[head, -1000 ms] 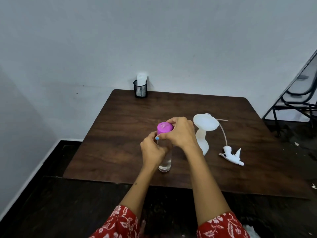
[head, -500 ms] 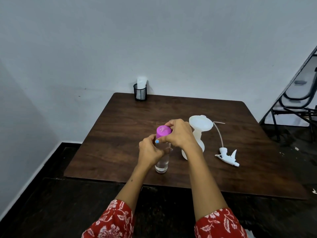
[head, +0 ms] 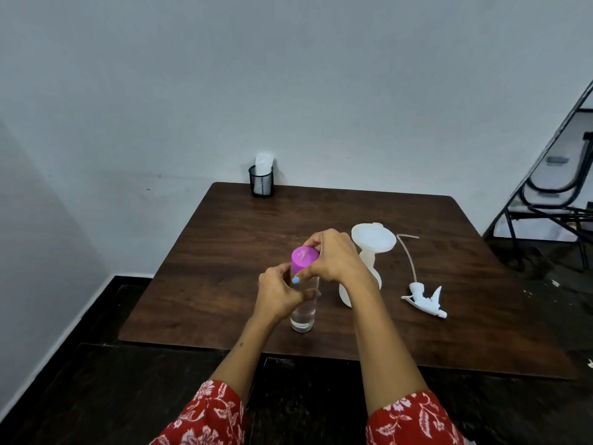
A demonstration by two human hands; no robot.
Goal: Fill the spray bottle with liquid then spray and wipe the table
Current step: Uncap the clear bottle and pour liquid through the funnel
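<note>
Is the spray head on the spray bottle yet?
No. The spray head lies on the table, tube attached; the spray bottle stands apart with a funnel in its neck.

The person wears a red garment with a floral print: white and pale pink flowers, leaves and curling stems are spread over the red cloth. The left sleeve (head: 205,415) and the right sleeve (head: 414,419) both end before the forearms, which are bare. Both hands are bare too, without gloves. One nail (head: 296,280) carries light blue polish.
</note>
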